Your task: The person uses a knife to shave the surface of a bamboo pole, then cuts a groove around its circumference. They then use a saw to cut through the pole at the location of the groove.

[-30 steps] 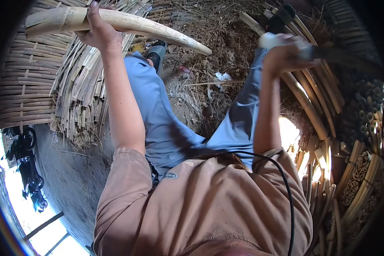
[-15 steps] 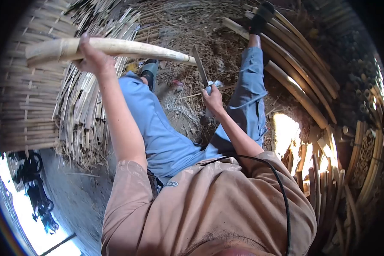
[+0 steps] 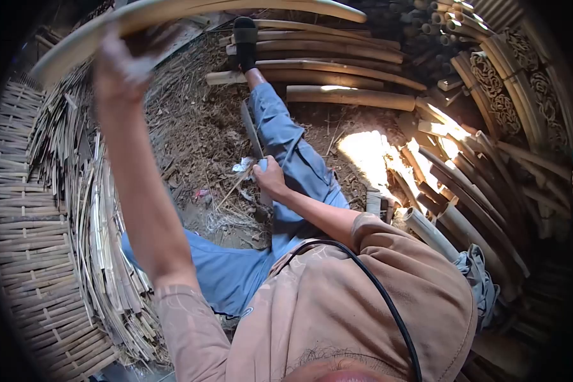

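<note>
A long curved bamboo pole [image 3: 229, 7] is up in the air across the top of the view. My left hand [image 3: 124, 73] is raised at its left part and smeared by motion. The thumb overlaps the pole, while the fingers look stretched apart beneath it, not wrapped round it. My right hand [image 3: 270, 177] is closed round the handle of a large knife [image 3: 251, 130]. Its blade points up and away, beside my right trouser leg [image 3: 280, 121].
Several bamboo poles [image 3: 350, 97] lie side by side beyond my right foot [image 3: 245, 41]. More bamboo pieces [image 3: 471, 191] are stacked at the right. Split strips [image 3: 108, 248] and a woven bamboo mat [image 3: 28, 254] lie at the left. Shavings and scraps litter the ground [image 3: 200, 137].
The view has turned to the right. My left hand has swung up with the bamboo pole, and its fingers have spread. The pole's far end has moved off the knife blade. My right hand keeps the knife.
</note>
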A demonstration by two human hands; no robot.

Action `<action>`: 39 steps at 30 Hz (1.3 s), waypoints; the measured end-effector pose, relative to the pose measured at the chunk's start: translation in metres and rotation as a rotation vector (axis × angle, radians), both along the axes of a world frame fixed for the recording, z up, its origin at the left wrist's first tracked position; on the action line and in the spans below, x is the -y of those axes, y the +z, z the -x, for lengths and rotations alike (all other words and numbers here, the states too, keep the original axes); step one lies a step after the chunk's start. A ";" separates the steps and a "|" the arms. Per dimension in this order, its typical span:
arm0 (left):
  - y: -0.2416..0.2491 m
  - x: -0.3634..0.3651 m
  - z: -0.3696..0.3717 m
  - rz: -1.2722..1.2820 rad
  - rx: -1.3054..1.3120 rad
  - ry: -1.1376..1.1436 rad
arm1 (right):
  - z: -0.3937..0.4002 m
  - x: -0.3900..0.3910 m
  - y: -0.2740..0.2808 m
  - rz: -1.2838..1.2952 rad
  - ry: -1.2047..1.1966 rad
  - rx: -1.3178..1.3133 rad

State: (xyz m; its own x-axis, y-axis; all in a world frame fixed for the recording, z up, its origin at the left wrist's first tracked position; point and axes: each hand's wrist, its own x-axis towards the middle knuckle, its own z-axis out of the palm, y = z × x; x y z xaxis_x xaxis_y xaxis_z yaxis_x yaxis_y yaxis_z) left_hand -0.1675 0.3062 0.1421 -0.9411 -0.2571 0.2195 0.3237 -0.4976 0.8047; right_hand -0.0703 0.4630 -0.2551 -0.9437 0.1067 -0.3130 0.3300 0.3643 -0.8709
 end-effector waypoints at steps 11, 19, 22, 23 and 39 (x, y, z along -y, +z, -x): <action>-0.067 -0.036 0.077 -0.071 -0.249 -0.287 | 0.027 -0.072 -0.003 0.024 0.035 -0.285; -0.102 0.059 0.042 0.285 -0.001 -0.043 | 0.060 -0.109 0.023 0.265 0.007 -0.134; -0.132 0.094 0.018 0.437 0.056 -0.049 | 0.086 -0.119 0.037 0.395 0.008 0.027; -0.138 0.100 0.006 0.496 0.087 -0.040 | 0.090 -0.120 0.049 0.570 -0.054 0.156; -0.140 0.150 -0.022 0.390 0.129 0.115 | 0.208 -0.132 -0.031 1.213 0.007 0.090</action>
State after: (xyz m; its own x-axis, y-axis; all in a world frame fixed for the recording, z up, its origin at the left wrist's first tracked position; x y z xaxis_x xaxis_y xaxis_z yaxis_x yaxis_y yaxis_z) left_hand -0.1452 0.1561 0.0018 -0.9375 -0.2826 0.2031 0.2432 -0.1144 0.9632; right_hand -0.2785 0.5953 -0.2857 -0.9130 -0.3055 -0.2704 0.4079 -0.6688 -0.6216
